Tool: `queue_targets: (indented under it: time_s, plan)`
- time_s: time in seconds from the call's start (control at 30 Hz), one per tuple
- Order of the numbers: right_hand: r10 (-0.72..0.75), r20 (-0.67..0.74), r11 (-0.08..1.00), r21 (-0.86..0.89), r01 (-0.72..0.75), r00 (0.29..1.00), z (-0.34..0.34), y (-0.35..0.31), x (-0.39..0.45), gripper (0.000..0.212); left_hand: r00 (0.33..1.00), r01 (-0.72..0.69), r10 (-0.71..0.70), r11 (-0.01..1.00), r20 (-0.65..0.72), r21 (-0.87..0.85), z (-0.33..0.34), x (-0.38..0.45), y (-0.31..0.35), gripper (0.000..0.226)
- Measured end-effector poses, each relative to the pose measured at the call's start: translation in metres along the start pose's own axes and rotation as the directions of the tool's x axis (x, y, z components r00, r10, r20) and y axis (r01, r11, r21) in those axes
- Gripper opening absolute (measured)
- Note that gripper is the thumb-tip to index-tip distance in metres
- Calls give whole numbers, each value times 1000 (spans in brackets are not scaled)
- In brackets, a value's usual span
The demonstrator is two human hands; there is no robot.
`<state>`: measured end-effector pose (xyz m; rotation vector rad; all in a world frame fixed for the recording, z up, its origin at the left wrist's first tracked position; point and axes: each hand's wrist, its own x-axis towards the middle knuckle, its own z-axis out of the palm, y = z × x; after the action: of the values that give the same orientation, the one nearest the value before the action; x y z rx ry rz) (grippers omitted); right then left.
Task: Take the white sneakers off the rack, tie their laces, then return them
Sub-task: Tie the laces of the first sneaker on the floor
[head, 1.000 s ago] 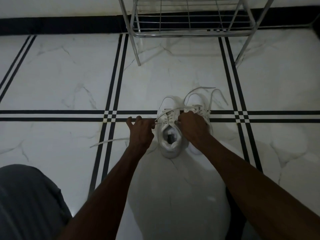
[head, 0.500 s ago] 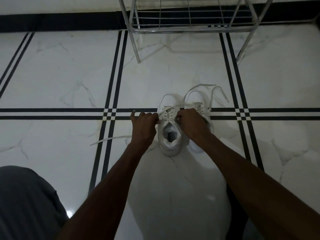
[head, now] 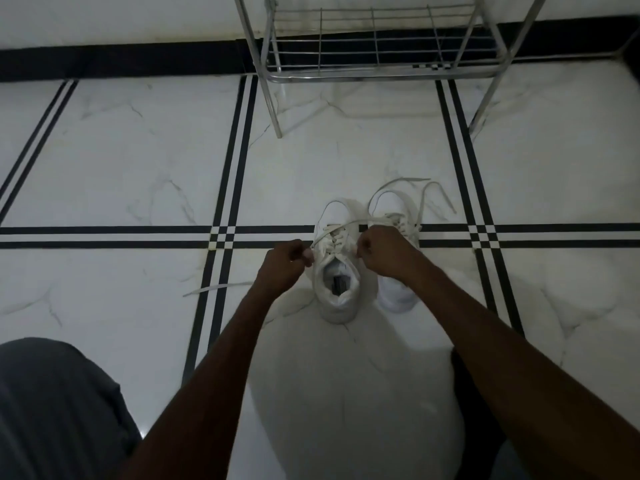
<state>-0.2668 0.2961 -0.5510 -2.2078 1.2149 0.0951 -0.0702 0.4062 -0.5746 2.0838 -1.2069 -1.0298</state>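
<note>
Both arms are reaching forward and down. The left hand [head: 282, 263] and right hand [head: 384, 252] are each pinching a lace end either side of the near sneaker [head: 335, 271], which is resting on the floor [head: 138, 168]; tying appears underway, no bow formed. The second sneaker [head: 398, 292], just beside, is lying unlaced. Beyond, the rack [head: 381, 76] is awaiting their return.

White sneakers [head: 335, 299] on black-striped white marble floor [head: 138, 168].
</note>
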Motion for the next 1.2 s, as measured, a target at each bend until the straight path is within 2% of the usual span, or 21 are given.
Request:
queue_targets:
  time_s: [0.1,0.17,0.27,0.33,0.4,0.5,0.7,0.8,0.87,0.97,1.07,1.13,1.2]
  plan:
    - [69,18,940,334,-71,997,-26,-2,-5,30,996,87,-74,931,50,-354,-12,-9,5,20]
    - [97,35,780,618,-98,995,-35,-4,-4,35,996,87,-75,826,46,-557,-14,-8,17,31]
    - [82,25,505,861,-63,996,-36,-12,-1,42,998,53,-16,724,60,-687,-14,0,34,39]
    - [68,47,402,913,-71,997,-31,-18,0,33,999,29,11,718,52,-696,-12,4,41,32]
    - [75,52,403,912,-78,996,-23,-22,1,27,1000,12,9,762,29,-647,-9,7,46,28]
    - [92,25,516,854,-69,995,-10,-22,3,26,999,-40,46,835,-2,-549,-2,7,43,28]
    - [106,11,594,801,-72,994,-2,-24,9,38,978,-205,200,898,-55,-390,2,3,45,29]
    - [143,-4,593,801,-82,990,0,-25,12,37,977,-213,207,921,-51,-327,2,4,43,31]
    - [223,-25,558,823,-106,975,3,-25,15,28,972,-232,229,934,-44,-271,1,6,41,37]
    - [343,-40,492,859,-144,938,3,-25,18,28,956,-292,288,940,-51,-178,0,8,39,39]
    - [307,-41,482,868,-118,951,0,-25,19,17,953,-303,298,943,-57,-140,2,9,40,32]
    - [248,-63,523,849,-79,967,-1,-25,18,12,952,-308,303,937,-56,-164,2,6,45,24]
    - [143,-60,566,824,-32,988,-2,-24,16,13,949,-315,309,932,-58,-178,1,4,49,25]
